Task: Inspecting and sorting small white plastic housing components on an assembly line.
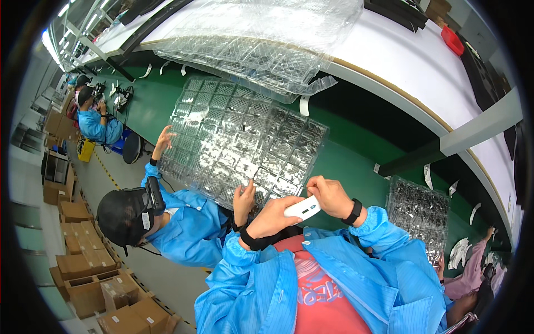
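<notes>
A small white plastic device, rounded at its ends with a little dark window on its face, is held in front of my chest. My left hand is closed around its left end. Just beyond the device's other end, my right hand has its fingers curled into a pinch; what they hold, if anything, is hidden. Past both hands lies a large clear plastic tray divided into many compartments, several of them filled with shiny small parts.
A co-worker in blue with a black cap stands at my left, both hands by the tray. A second filled tray is to the right, near a person's pink sleeve. Clear empty trays overhang the white shelf. Cardboard boxes line the floor.
</notes>
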### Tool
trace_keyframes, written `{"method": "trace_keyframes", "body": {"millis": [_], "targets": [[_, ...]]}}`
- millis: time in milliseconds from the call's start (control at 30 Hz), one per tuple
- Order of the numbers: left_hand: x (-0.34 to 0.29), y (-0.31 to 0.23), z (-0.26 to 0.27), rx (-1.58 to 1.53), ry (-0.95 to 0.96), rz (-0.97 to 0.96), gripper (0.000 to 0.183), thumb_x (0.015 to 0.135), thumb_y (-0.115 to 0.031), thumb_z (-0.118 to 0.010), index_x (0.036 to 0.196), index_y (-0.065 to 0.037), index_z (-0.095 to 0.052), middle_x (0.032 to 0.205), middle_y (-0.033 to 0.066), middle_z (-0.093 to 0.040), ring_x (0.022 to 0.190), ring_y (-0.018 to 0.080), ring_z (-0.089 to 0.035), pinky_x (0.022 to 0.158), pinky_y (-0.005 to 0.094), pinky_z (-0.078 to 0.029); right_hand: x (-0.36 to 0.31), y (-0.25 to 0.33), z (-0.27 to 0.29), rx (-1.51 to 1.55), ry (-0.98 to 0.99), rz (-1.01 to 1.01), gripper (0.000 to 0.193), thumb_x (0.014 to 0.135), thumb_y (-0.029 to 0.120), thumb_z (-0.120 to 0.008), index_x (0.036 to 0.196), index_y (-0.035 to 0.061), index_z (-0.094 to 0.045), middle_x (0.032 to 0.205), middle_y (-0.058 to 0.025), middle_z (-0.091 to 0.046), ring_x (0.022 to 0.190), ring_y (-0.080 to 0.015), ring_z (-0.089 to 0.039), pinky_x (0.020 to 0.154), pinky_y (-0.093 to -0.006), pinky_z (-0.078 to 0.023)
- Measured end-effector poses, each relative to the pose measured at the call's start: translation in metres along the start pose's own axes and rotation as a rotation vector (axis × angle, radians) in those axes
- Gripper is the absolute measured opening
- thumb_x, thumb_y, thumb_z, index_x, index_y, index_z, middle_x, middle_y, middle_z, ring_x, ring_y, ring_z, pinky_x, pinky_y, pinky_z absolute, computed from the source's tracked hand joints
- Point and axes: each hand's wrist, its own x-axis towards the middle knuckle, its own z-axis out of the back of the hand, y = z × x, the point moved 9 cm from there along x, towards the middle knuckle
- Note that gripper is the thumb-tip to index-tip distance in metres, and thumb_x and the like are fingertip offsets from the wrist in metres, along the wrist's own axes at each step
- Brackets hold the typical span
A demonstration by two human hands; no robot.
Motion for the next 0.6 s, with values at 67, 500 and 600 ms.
{"method": "trace_keyframes", "body": {"millis": [67,500,600], "targets": [[0.002,-0.01,0.007,0.175,-0.006,0.019,0.047,0.069,-0.01,-0.072,0.112,0.0,-0.057,0.105,0.0159,-0.062,0.095,0.0317,-0.06,0.083,0.0372,-0.047,-0.009,-0.015,-0.004,0.012,-0.113,-0.057,0.012,0.089,0.008,-0.054,0.097,0.0011,-0.049,0.073,-0.0122,-0.063,0.065,-0.0314,-0.062,0.058,-0.0388,-0.048],[0.018,0.025,-0.032,-0.655,-0.251,-0.004,0.038,0.09,-0.003,-0.053,0.127,0.003,-0.046,0.125,0.0095,-0.053,0.116,0.0177,-0.049,0.099,0.0319,-0.038,-0.029,-0.035,0.008,0.281,-0.579,-0.475,0.012,0.093,0.01,-0.051,0.098,0.0001,-0.049,0.074,-0.0133,-0.064,0.066,-0.0219,-0.063,0.059,-0.0328,-0.048],[0.019,0.022,-0.031,-0.801,-0.212,-0.025,0.036,0.092,-0.005,-0.051,0.127,0.003,-0.045,0.124,0.0129,-0.053,0.117,0.021,-0.05,0.099,0.0345,-0.039,-0.026,-0.024,0.021,0.284,-0.531,-0.354,0.007,0.091,0.005,-0.052,0.094,-0.001,-0.051,0.083,-0.0105,-0.061,0.068,-0.0178,-0.061,0.059,-0.028,-0.049]]}}
